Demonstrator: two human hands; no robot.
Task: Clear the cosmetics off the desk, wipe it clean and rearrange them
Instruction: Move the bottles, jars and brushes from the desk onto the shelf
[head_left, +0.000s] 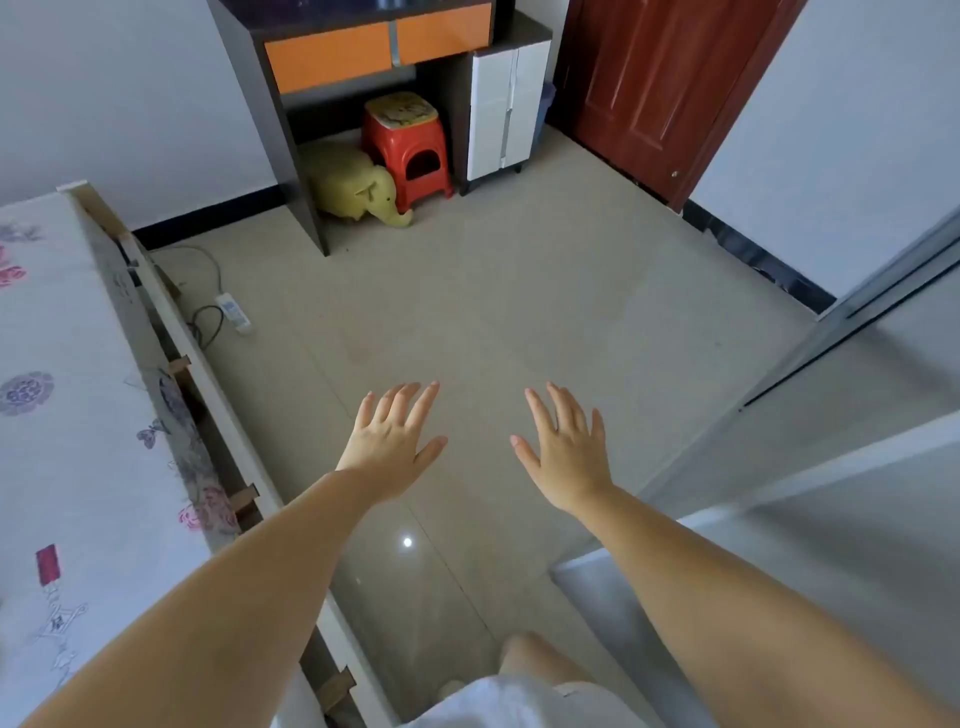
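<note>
My left hand (392, 441) and my right hand (566, 449) stretch out in front of me over the tiled floor, palms down, fingers straight and spread. Neither hand holds or touches anything. The desk (270, 83) stands against the far wall, dark-framed with two orange drawer fronts; its top is cut off by the upper edge of the view. No cosmetics are visible.
A red stool (408, 143) and a yellow elephant stool (358, 187) sit under the desk, a white cabinet (501, 109) beside it. A bed (67, 415) with a floral sheet runs along the left. A power strip (235, 312) lies on the floor. A brown door (660, 88) stands at the back right.
</note>
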